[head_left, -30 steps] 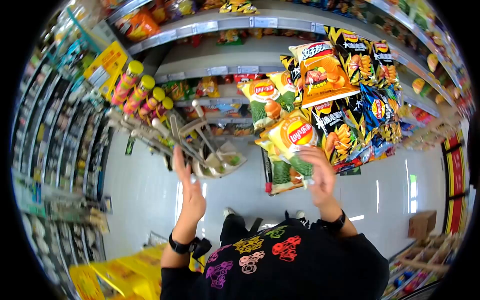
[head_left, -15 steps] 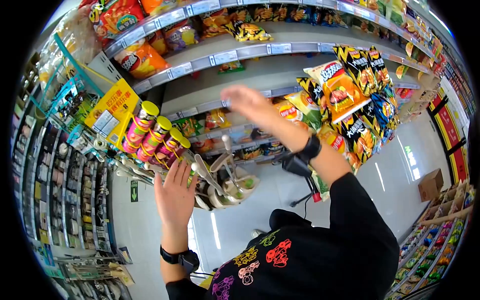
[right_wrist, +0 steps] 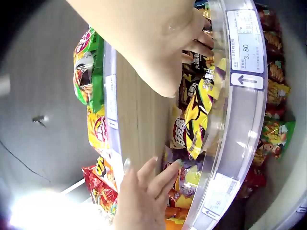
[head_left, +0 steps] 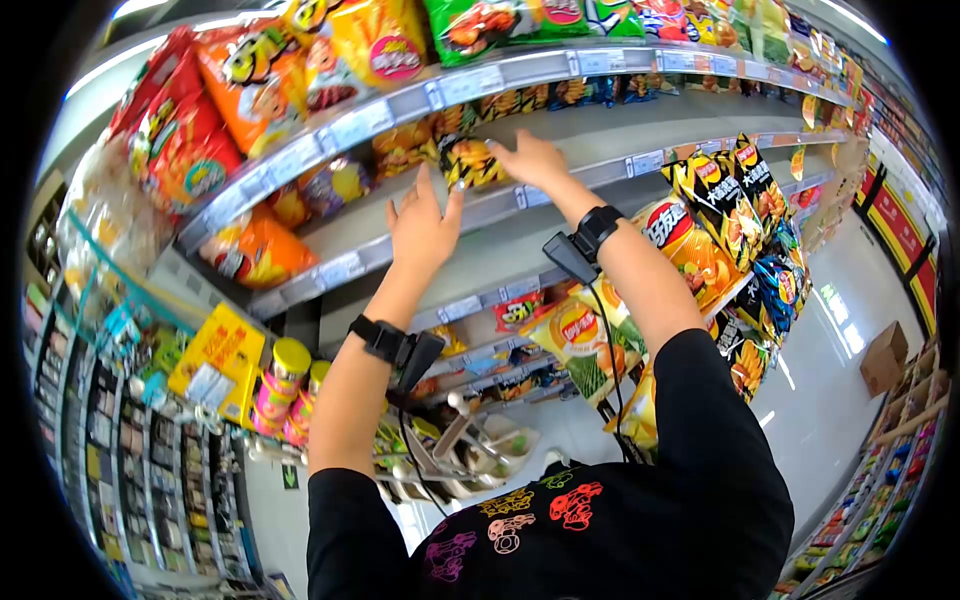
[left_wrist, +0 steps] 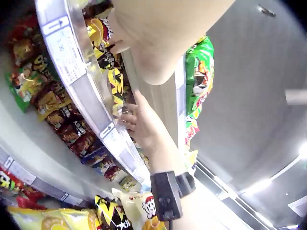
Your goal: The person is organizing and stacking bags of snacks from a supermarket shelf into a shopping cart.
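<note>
A black-and-yellow chip bag (head_left: 472, 163) lies on the shelf, between my two hands in the head view. Reaching up from the left, my left hand (head_left: 425, 228) has its fingers extended, close to the bag's near left side. On the other side my right hand (head_left: 533, 160) has its fingers spread, with fingertips right at the bag's right end. In the right wrist view the same bag shows its yellow face, and the right hand's fingers (right_wrist: 200, 47) overlap dark bags beside it. Neither hand grips anything.
Shelf lips with price tags (head_left: 470, 85) run above and below the hands. Red and orange snack bags (head_left: 180, 140) stand on the upper shelf. A hanging chip display (head_left: 730, 250) is at right, pink canisters (head_left: 280, 385) at left. A carton (head_left: 884, 358) sits on the floor.
Both hands have risen from waist height to the shelf, the right one first, then the left. The view has tilted up, showing more of the upper shelves.
</note>
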A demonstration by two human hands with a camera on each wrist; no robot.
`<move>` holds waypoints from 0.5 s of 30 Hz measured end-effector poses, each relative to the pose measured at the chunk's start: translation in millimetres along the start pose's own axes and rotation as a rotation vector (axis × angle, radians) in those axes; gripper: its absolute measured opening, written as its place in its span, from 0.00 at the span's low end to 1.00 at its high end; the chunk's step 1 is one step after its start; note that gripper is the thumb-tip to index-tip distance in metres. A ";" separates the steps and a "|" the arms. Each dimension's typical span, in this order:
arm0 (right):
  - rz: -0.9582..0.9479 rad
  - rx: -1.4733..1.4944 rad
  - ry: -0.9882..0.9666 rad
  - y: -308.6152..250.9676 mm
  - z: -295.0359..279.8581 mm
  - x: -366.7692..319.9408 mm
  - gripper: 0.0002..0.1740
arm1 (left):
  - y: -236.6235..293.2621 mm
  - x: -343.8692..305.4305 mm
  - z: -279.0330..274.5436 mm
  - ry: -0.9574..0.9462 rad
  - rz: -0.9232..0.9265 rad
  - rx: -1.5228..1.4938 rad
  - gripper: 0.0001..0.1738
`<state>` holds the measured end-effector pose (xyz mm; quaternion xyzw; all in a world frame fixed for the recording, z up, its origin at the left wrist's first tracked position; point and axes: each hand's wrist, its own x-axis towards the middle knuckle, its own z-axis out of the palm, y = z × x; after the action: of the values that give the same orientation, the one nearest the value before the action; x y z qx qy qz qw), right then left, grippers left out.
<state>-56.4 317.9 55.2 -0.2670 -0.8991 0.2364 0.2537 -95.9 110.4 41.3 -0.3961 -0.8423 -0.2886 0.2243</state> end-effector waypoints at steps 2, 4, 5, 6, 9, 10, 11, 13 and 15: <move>-0.028 0.047 -0.009 14.4 14.6 15.4 0.42 | 4.2 29.7 19.2 -0.127 -0.092 0.041 0.37; -0.070 0.037 -0.026 19.0 19.0 14.8 0.40 | 1.7 46.7 39.8 -0.176 -0.141 0.000 0.37; -0.096 0.013 -0.057 17.3 15.6 11.7 0.39 | -1.4 52.5 50.2 -0.203 -0.169 -0.020 0.37; -0.088 -0.021 -0.105 10.6 8.5 6.7 0.38 | -7.0 54.8 61.4 -0.156 -0.144 -0.044 0.36; -0.064 0.004 -0.101 3.2 8.0 3.6 0.35 | 10.9 58.3 51.5 -0.235 -0.161 -0.083 0.34; -0.079 0.061 -0.035 4.9 10.3 5.6 0.33 | 6.9 57.6 54.8 -0.172 -0.099 -0.138 0.33; -0.096 0.115 0.030 7.6 13.7 8.6 0.31 | 6.9 55.6 52.2 -0.161 -0.078 -0.189 0.33; -0.143 0.234 0.170 1.1 8.4 -0.4 0.28 | 13.0 49.5 38.3 -0.135 -0.038 -0.297 0.33; -0.189 0.364 0.321 -7.3 -1.8 -20.3 0.24 | 16.3 35.3 26.6 -0.056 0.062 -0.381 0.31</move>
<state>-43.3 300.8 54.0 -0.1658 -0.8110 0.3241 0.4579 -107.6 155.5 48.3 -0.4651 -0.7657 -0.4247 0.1303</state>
